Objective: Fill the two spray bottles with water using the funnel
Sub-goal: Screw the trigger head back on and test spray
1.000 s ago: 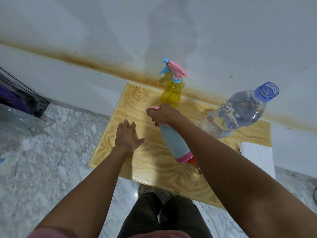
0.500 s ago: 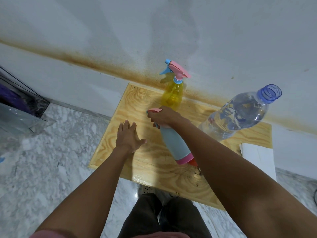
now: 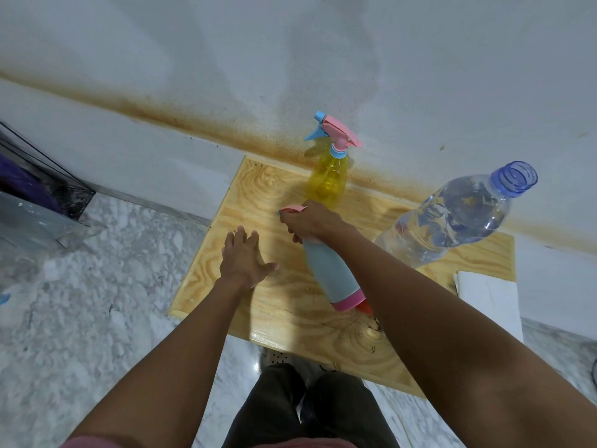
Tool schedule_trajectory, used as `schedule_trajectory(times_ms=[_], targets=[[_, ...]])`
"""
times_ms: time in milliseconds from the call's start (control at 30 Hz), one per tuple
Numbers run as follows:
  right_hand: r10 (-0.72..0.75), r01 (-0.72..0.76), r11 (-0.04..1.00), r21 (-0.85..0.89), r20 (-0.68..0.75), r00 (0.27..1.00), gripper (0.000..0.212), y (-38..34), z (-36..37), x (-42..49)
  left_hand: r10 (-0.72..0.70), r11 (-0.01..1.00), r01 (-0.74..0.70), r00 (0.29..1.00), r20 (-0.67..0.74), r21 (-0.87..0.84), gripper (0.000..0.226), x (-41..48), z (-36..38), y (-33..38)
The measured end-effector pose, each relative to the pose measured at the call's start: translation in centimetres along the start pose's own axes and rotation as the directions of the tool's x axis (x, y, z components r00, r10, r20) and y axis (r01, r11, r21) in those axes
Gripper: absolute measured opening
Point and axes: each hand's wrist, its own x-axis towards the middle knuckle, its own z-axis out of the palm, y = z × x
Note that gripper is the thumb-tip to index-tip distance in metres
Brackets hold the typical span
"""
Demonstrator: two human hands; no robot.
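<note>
A grey-blue spray bottle (image 3: 329, 273) with a pink base stands on the wooden board (image 3: 226, 253). My right hand (image 3: 311, 221) is closed around its pink spray head. Flat on the board just left of that bottle rests my left hand (image 3: 245, 260), fingers spread and holding nothing. A yellow spray bottle (image 3: 328, 179) with a pink and blue trigger stands at the board's far edge by the wall. A large clear water bottle (image 3: 452, 218) with an uncapped blue neck stands to the right. A small red object (image 3: 365, 307) peeks out behind the grey-blue bottle's base; I cannot tell what it is.
The board lies on a marble floor (image 3: 97, 302) against a stained white wall. A white block (image 3: 487, 299) sits at the board's right edge. A clear plastic container (image 3: 35, 218) with dark contents stands at far left. My legs are below the board's near edge.
Almost nothing has moved; my right hand stays on the spray head and my left hand stays flat on the board.
</note>
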Motion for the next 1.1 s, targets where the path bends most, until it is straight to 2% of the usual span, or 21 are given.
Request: schedule_trajectory(times_ms=[467, 667, 767, 833, 933, 1000, 1100], targets=[[-0.02, 0.021, 0.999, -0.032, 0.016, 1.0, 0.043, -0.3, 0.0, -0.1, -0.009, 1.0, 0.009, 1.0, -0.004, -0.001, 0.099, 0.0, 0.0, 0.1], [0.024, -0.024, 0.999, 0.03, 0.001, 1.0, 0.037, 0.3, 0.0, -0.7, -0.004, 1.0, 0.004, 1.0, 0.001, 0.003, 0.099, 0.0, 0.0, 0.0], [-0.024, 0.023, 0.998, 0.052, 0.021, 0.999, 0.041, 0.5, -0.2, -0.8, -0.002, 1.0, 0.002, 1.0, 0.005, 0.01, 0.099, 0.0, -0.1, 0.0], [-0.067, 0.065, 0.992, 0.11, 0.014, 0.998, 0.033, 0.6, -0.6, -1.1, 0.002, 1.0, -0.002, 1.0, 0.019, 0.025, 0.1, -0.1, -0.1, -0.1], [-0.158, 0.159, 0.943, 0.293, -0.027, 0.987, 0.011, 1.2, -0.9, -2.0, 0.001, 1.0, -0.002, 0.998, 0.06, 0.008, 0.098, -0.3, -0.5, -0.1], [-0.192, 0.213, 0.901, 0.378, -0.093, 0.977, 0.014, 1.5, -1.3, -3.0, 0.037, 0.996, -0.03, 0.996, 0.083, -0.084, 0.091, -0.6, -1.7, 0.7], [-0.226, 0.301, 0.807, 0.508, -0.206, 0.952, 0.024, 1.8, -2.1, -4.8, 0.226, 0.933, -0.15, 0.952, 0.209, -0.327, 0.086, -2.3, -3.7, 2.0]])
